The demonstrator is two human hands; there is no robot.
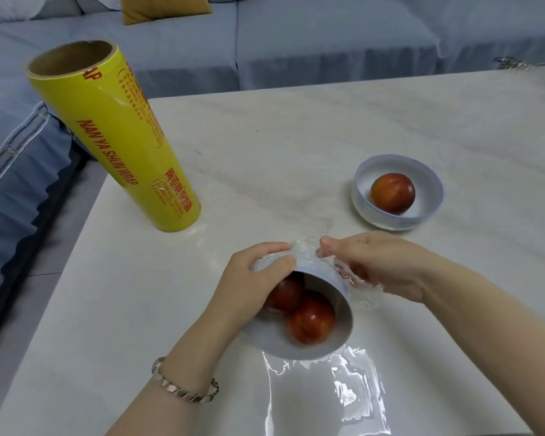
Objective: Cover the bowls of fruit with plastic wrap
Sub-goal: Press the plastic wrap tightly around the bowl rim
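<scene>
Gripping tilted bowl (pixel 317 273), wrap (pixel 364 295), left hand (pixel 258 278), right hand (pixel 381 265)

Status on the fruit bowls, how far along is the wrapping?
Done: a sheet of wrap is off the roll, which stands on the table. In hand: the left hand grips the tilted near bowl of two fruits while the right hand pinches the wrap against its underside; a loose end trails below the rim. Left: the far bowl with one fruit is bare.
</scene>
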